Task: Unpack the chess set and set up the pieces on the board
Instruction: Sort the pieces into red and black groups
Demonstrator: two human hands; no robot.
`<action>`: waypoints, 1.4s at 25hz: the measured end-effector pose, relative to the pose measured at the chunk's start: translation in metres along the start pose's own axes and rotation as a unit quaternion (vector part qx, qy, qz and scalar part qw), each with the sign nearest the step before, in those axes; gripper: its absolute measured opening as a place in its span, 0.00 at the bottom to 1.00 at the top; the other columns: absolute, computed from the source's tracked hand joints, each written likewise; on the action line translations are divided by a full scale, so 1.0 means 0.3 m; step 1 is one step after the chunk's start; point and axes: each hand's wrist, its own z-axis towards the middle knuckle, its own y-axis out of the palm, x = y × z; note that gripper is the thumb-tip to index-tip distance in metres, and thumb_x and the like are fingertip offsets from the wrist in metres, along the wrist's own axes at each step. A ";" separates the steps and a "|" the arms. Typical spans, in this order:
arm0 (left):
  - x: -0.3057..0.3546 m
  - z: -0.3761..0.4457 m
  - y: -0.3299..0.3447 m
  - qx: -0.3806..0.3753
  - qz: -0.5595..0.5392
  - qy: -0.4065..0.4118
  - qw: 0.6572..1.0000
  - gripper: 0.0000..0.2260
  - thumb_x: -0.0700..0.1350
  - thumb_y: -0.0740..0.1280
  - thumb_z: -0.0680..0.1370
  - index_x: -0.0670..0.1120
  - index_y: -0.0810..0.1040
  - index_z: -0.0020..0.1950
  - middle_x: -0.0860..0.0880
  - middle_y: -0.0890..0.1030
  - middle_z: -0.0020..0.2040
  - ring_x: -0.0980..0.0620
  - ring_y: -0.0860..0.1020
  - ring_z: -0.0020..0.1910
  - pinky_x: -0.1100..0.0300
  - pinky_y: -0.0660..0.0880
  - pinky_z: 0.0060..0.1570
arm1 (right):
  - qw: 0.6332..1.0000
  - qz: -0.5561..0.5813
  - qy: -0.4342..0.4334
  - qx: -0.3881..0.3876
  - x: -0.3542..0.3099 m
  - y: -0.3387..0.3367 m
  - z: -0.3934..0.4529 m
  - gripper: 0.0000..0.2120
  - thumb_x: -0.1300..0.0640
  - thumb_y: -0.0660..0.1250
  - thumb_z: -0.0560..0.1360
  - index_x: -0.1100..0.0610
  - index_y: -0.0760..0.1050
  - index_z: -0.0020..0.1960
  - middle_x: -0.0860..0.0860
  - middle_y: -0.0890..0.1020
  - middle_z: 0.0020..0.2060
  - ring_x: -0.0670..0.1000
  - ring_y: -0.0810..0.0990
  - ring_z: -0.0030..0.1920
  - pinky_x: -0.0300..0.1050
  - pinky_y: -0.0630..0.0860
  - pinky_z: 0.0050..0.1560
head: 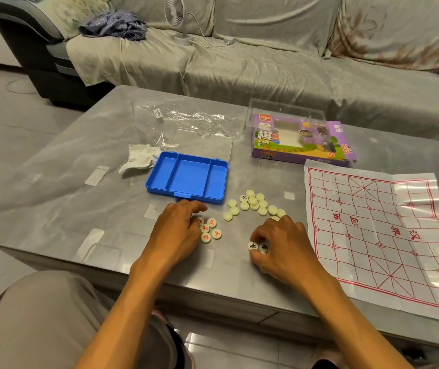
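So, board: paper board [378, 235] lies flat, bare of pieces, just right of both hands
right grip: right hand [285, 246] pinches black-marked pieces [258, 246], nearer to the board
left grip: left hand [178, 233], fingers relaxed, touching red-marked pieces [210, 230]
pile: face-down pieces [253, 206] beyond the hands
room: open tabletop [80, 182] between, blue case [186, 179] emptied

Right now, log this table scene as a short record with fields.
board: paper sheet spread flat at the table's right, no pieces on it
case: blue tray open and empty
loose pieces: pile mostly face down, between tray and board
red pieces: small group face up by the left hand
right hand: pinching black-marked pieces
box: purple carton behind the board
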 end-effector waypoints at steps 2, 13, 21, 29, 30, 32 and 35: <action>0.003 0.005 0.007 0.001 -0.002 0.003 1.000 0.14 0.41 0.59 0.80 0.52 0.75 0.64 0.52 0.77 0.61 0.54 0.73 0.60 0.59 0.71 0.59 | 1.000 0.023 0.002 0.011 -0.011 -0.015 0.019 0.17 0.43 0.63 0.75 0.46 0.75 0.62 0.45 0.78 0.57 0.48 0.71 0.58 0.44 0.66 0.56; -0.007 -0.005 -0.019 0.026 0.001 -0.002 1.000 0.15 0.40 0.60 0.80 0.51 0.75 0.64 0.52 0.77 0.62 0.55 0.73 0.60 0.64 0.68 0.56 | 1.000 0.001 -0.008 0.006 -0.118 0.037 0.183 0.11 0.49 0.60 0.79 0.51 0.73 0.59 0.51 0.78 0.55 0.52 0.73 0.54 0.47 0.70 0.54; 0.017 -0.007 -0.011 0.022 -0.004 0.027 0.999 0.14 0.41 0.61 0.80 0.52 0.76 0.64 0.53 0.77 0.61 0.57 0.73 0.59 0.66 0.68 0.55 | 1.000 -0.008 0.027 0.008 -0.075 0.018 0.144 0.09 0.51 0.57 0.78 0.53 0.70 0.55 0.51 0.77 0.50 0.52 0.73 0.47 0.47 0.67 0.51; 0.009 -0.015 -0.012 0.016 -0.014 0.029 0.999 0.13 0.43 0.63 0.80 0.54 0.76 0.63 0.54 0.77 0.59 0.60 0.74 0.53 0.68 0.68 0.51 | 0.958 0.269 0.095 -0.004 -0.053 0.006 0.145 0.03 0.56 0.68 0.76 0.52 0.80 0.48 0.44 0.80 0.40 0.43 0.78 0.41 0.37 0.75 0.42; 0.012 -0.014 -0.011 0.015 -0.013 0.029 0.999 0.13 0.43 0.63 0.80 0.54 0.76 0.63 0.54 0.77 0.59 0.60 0.74 0.53 0.68 0.68 0.51 | 0.957 0.273 0.101 0.000 -0.046 0.010 0.149 0.03 0.55 0.69 0.75 0.52 0.81 0.48 0.44 0.81 0.40 0.43 0.78 0.40 0.36 0.75 0.41; 0.010 -0.012 -0.010 0.014 -0.013 0.027 0.999 0.13 0.43 0.63 0.80 0.54 0.76 0.63 0.54 0.77 0.59 0.60 0.74 0.53 0.68 0.68 0.51 | 0.963 0.249 0.104 0.013 -0.032 0.020 0.155 0.03 0.54 0.70 0.74 0.51 0.82 0.46 0.44 0.81 0.39 0.44 0.78 0.39 0.38 0.75 0.41; 0.007 -0.010 -0.010 0.015 -0.011 0.023 1.000 0.13 0.43 0.62 0.80 0.53 0.76 0.63 0.54 0.77 0.60 0.60 0.73 0.54 0.68 0.68 0.52 | 0.970 0.221 0.093 0.027 -0.012 0.030 0.149 0.04 0.52 0.68 0.76 0.49 0.81 0.48 0.44 0.81 0.41 0.45 0.77 0.42 0.42 0.77 0.45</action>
